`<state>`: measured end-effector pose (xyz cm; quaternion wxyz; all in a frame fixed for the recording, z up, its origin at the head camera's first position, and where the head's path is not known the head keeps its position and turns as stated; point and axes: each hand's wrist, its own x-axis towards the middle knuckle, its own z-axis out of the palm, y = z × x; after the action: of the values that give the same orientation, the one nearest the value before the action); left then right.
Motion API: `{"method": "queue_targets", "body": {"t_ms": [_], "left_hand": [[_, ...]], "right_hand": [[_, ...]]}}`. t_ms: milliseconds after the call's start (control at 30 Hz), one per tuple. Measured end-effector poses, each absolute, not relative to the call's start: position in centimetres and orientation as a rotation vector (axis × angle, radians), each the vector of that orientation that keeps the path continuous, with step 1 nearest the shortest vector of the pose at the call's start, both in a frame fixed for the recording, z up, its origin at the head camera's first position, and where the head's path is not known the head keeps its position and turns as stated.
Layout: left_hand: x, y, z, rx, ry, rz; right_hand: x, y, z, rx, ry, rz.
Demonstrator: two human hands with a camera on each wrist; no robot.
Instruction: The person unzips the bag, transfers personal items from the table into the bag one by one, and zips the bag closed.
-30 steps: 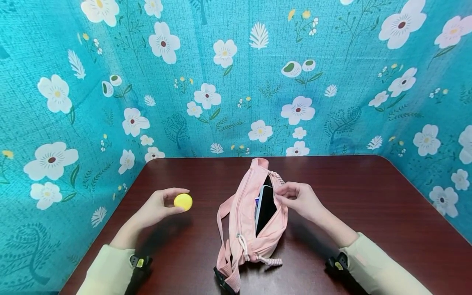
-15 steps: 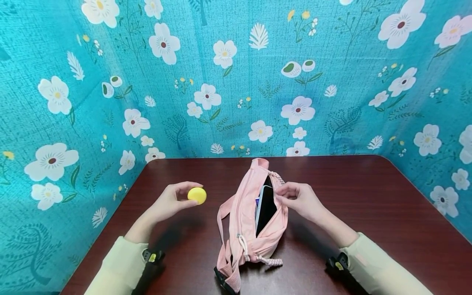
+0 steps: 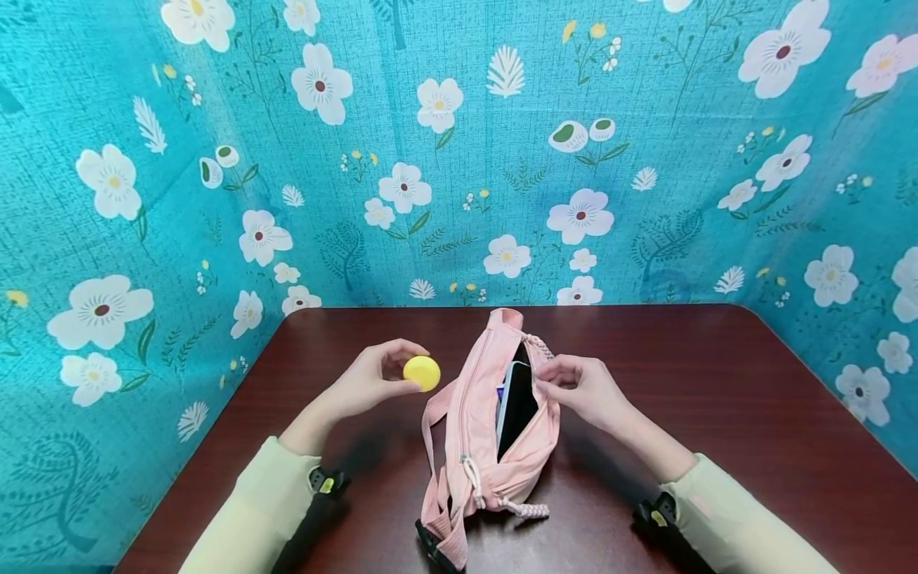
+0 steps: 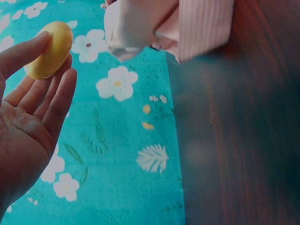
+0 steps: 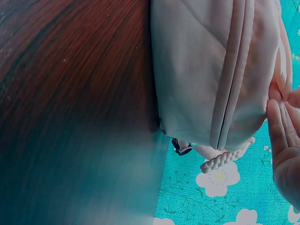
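Observation:
My left hand pinches a small round yellow thing between thumb and fingers, in the air just left of the pink waist bag. In the left wrist view the yellow thing looks like a thick disc with rounded edges; its exact kind is unclear. On the bag's other side my right hand pinches the right edge of the unzipped opening, also visible in the right wrist view, where the fingers grip the fabric. Inside the opening stands a dark-screened phone with a pale blue edge.
The bag lies on a dark brown table. Its strap and black buckle extend toward the front, and a braided zip cord hangs off its near end. A blue flowered cloth rises behind the table.
My left hand has moved right and slightly farther back with the yellow thing, coming close to the bag. The right hand and bag have stayed in place.

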<state>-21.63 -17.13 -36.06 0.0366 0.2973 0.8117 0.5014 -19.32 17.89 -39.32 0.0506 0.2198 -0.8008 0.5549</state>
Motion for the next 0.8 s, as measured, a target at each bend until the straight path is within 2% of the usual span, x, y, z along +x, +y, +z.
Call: {"method": "queue_targets", "body": {"t_ms": [433, 800], "left_hand": [[-22.6, -13.5, -35.0, 1.143, 2.394, 1.527], [-22.8, -10.8, -35.1, 1.144, 2.363, 1.517]], "right_hand": [[-19.4, 17.9, -39.4, 0.678, -2.446, 1.656], [-19.6, 18.0, -39.5, 0.676, -2.441, 1.668]]}}
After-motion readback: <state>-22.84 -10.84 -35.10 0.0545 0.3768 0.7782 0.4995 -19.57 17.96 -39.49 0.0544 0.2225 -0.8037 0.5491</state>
